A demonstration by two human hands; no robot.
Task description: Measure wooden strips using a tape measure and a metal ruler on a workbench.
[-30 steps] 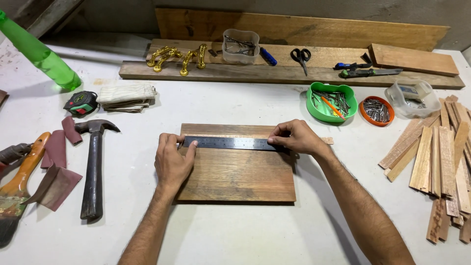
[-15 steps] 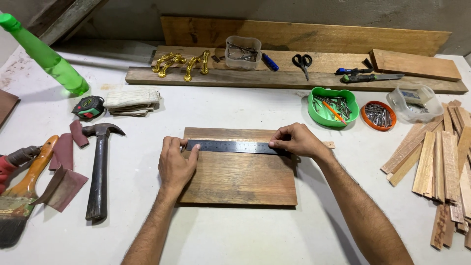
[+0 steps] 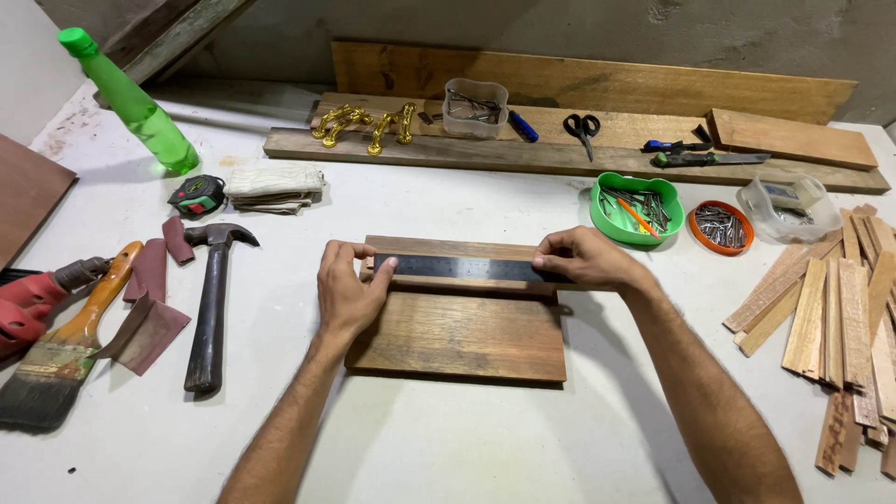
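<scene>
A dark wooden board is seen lying flat near the middle of the white table, and across its far part a dark steel ruler is laid lengthwise, apparently over a thin pale wood strip, though that layering is hard to make out. The ruler's left end is pinched between thumb and fingers of the left hand, while its right end is pressed down under the curled fingers of the right hand. A hammer is placed toward the left edge, wood slats are heaped at the right edge, and a green bowl of nails is set beyond.
</scene>
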